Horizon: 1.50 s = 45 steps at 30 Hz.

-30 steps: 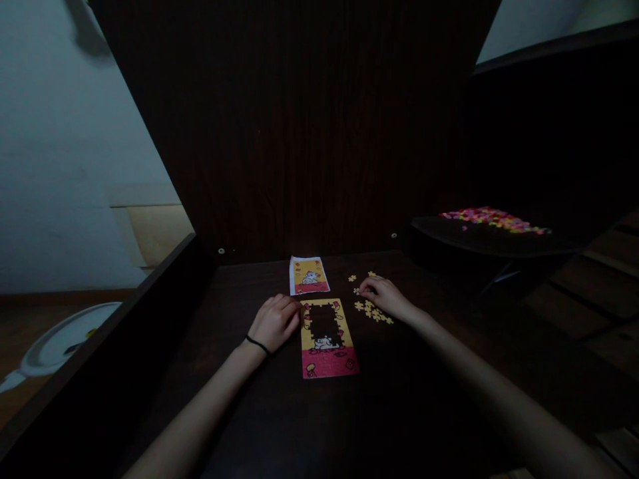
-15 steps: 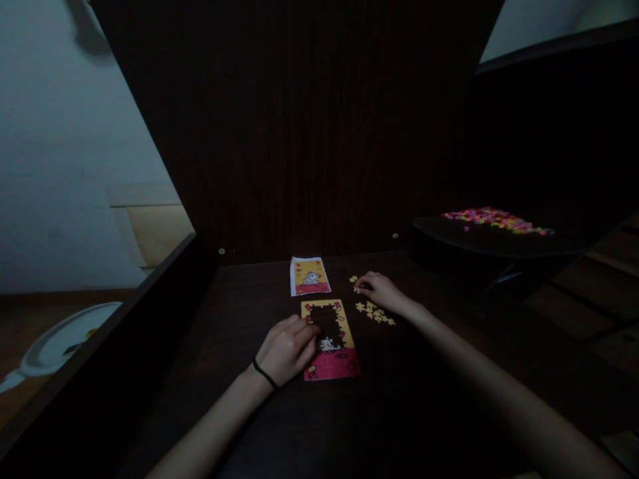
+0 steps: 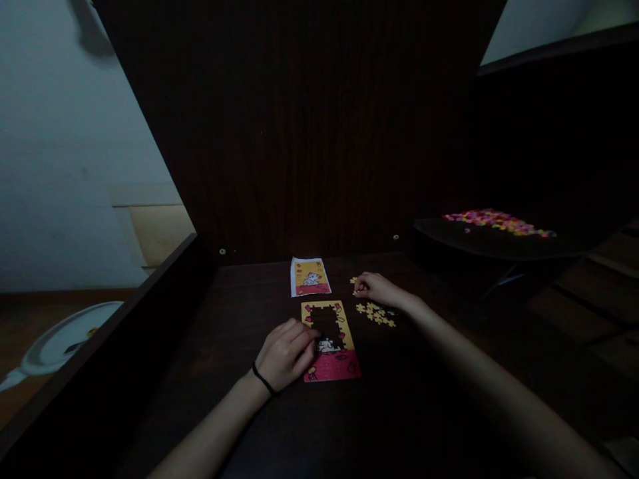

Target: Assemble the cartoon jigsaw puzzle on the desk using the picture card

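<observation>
A jigsaw puzzle [image 3: 332,366] lies on the dark wooden surface, yellow above and pink below, with a dark gap in its middle and part of a white animal at the gap's lower edge. My left hand [image 3: 287,350], a black band at its wrist, rests on the puzzle's left edge with its fingers laid down and holding nothing visible. Over to the right, my right hand [image 3: 374,287] has its fingertips pinched together on a small yellow puzzle piece [image 3: 355,292], mostly covered by the fingers. Several loose yellow pieces [image 3: 375,314] lie just below that hand.
Behind the puzzle lies a paper picture [image 3: 310,277] of the same design. A heap of colourful small pieces [image 3: 499,221] sits on a raised dark shelf [image 3: 449,234] at right. A tall wooden panel [image 3: 299,133] closes the back. A white oval tray [image 3: 44,342] stands lower left.
My right hand's fingers have curled in and closed more tightly at the loose piece. My left hand has barely shifted on the puzzle's edge.
</observation>
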Each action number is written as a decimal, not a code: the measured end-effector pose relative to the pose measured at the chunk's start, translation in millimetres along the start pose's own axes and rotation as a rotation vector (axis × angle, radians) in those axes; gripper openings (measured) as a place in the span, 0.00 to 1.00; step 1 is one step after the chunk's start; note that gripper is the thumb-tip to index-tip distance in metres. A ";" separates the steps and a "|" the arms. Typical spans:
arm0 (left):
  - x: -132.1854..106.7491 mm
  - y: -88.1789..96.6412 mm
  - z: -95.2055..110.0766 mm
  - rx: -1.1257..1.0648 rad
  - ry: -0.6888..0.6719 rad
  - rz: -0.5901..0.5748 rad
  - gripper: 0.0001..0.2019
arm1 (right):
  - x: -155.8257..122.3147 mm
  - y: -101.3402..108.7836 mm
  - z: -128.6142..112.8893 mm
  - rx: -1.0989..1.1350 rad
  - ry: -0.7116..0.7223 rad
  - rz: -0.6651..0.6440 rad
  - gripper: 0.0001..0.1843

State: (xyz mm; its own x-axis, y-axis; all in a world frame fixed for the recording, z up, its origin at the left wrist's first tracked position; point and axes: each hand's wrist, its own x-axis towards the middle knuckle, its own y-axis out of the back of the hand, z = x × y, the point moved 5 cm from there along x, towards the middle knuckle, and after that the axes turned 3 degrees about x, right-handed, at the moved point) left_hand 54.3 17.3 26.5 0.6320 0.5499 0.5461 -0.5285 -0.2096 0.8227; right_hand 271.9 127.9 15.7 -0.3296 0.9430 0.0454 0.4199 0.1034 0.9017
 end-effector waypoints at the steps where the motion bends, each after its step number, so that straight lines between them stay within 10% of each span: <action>1: 0.2 0.4 1.7 -0.006 -0.002 -0.002 0.10 | 0.7 -0.2 -0.8 0.010 -0.007 -0.009 0.03; 12: -1.1 -11.2 4.7 -0.023 -0.047 -0.154 0.11 | 7.3 2.4 -35.1 0.192 0.007 -0.147 0.02; 21: -2.3 -22.8 3.4 -0.048 -0.054 -0.312 0.13 | -6.0 -38.2 -85.5 0.460 0.122 -0.510 0.08; 45: -3.0 -24.9 0.0 -0.081 0.052 -0.372 0.13 | -9.6 -39.3 -93.0 0.406 0.148 -0.470 0.05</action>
State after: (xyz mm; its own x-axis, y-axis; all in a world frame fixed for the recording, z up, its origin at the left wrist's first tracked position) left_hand 65.6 20.8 4.4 0.7605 0.6171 0.2022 -0.3130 0.0755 0.9467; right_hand 179.9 85.4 19.8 -0.6576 0.7174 -0.2302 0.4796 0.6342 0.6064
